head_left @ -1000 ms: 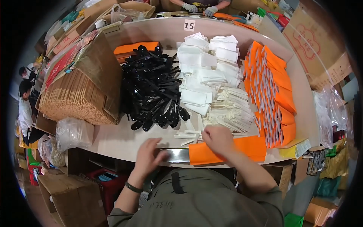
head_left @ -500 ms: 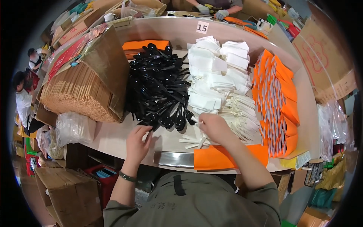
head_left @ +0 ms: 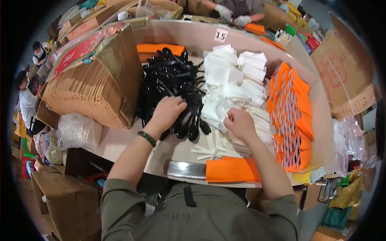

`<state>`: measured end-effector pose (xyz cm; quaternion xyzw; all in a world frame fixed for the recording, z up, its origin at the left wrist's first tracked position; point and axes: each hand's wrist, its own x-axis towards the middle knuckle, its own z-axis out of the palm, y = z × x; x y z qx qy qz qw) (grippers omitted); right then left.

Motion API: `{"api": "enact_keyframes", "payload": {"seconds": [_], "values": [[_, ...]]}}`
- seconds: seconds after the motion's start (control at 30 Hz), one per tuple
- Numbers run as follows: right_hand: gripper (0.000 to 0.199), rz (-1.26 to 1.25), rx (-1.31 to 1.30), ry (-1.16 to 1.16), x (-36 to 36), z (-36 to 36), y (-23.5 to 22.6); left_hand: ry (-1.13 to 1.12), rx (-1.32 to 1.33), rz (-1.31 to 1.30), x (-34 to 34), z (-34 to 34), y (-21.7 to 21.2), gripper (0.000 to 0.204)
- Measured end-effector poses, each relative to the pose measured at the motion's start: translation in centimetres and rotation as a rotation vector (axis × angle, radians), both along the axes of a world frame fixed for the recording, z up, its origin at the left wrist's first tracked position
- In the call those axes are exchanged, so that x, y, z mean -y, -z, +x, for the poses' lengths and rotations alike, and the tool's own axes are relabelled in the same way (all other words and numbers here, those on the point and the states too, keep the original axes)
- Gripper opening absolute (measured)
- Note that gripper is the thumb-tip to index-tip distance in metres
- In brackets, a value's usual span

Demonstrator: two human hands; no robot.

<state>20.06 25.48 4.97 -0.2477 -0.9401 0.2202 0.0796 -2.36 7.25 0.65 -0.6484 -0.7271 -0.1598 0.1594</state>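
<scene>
My left hand (head_left: pixel 168 113) reaches into a heap of black plastic spoons (head_left: pixel 173 84) at the table's middle, fingers curled on one or more of them. My right hand (head_left: pixel 239 123) rests on a pile of white folded napkins (head_left: pixel 231 78) and pinches a white piece at its left edge. Several thin white paper-wrapped sticks (head_left: pixel 215 146) lie fanned out below that hand. A flat orange paper sleeve (head_left: pixel 231 169) lies at the table's near edge, partly over a shiny metal strip (head_left: pixel 185 169).
A row of upright orange sleeves (head_left: pixel 291 116) fills the right side. A tilted carton of brown paper sticks (head_left: pixel 86 94) stands at the left. Gloved hands of another person (head_left: pixel 233 15) work at the far end. Cardboard boxes (head_left: pixel 66 201) and plastic bags (head_left: pixel 76 130) surround the table.
Both hands have moved away from the near table edge and the orange sleeve; the left went up into the black spoons, the right up onto the white napkins.
</scene>
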Motion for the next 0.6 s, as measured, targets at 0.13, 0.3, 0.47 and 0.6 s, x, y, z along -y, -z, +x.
{"api": "enact_keyframes", "payload": {"seconds": [0.13,0.3,0.47,0.6], "values": [[0.016,-0.528,0.017,-0.185,6.8,1.7,-1.5,0.057,0.033,0.12,0.0,-0.3,-2.5,0.014],[0.01,-0.055,0.087,-0.552,12.6,3.1,5.0,-0.033,0.124,0.178,0.1,2.0,-5.1,0.01],[0.015,-0.169,0.055,-0.511,13.9,3.1,4.6,-0.096,0.406,0.294,4.5,5.3,-5.2,0.017],[0.02,-0.03,-0.105,-0.486,14.4,3.0,6.1,-0.077,0.628,0.039,7.3,7.6,-2.2,0.007]]}}
